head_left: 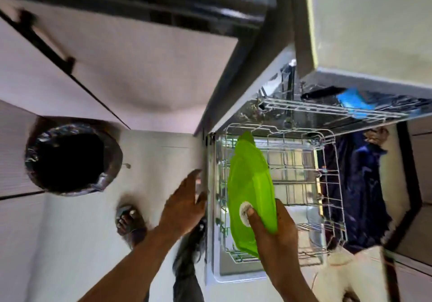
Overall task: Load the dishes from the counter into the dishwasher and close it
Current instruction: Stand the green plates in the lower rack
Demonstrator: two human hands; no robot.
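Lower middle of the frame, I see the right hand (pixel 278 236) grasping the green plate (pixel 250 180) over the rack (pixel 332 175), the left hand (pixel 184 203) loose-fingered beside the door (pixel 233 276).

The room is evenly bright under soft light, yet everything smears with motion blur, worst on the cabinet handle (pixel 44 42), the wide lens bends the edges, glare glints off the wire rack (pixel 333 182), the green plate (pixel 250 184) glows vivid, and the lined bin (pixel 77 129) sinks into near-black shadow.
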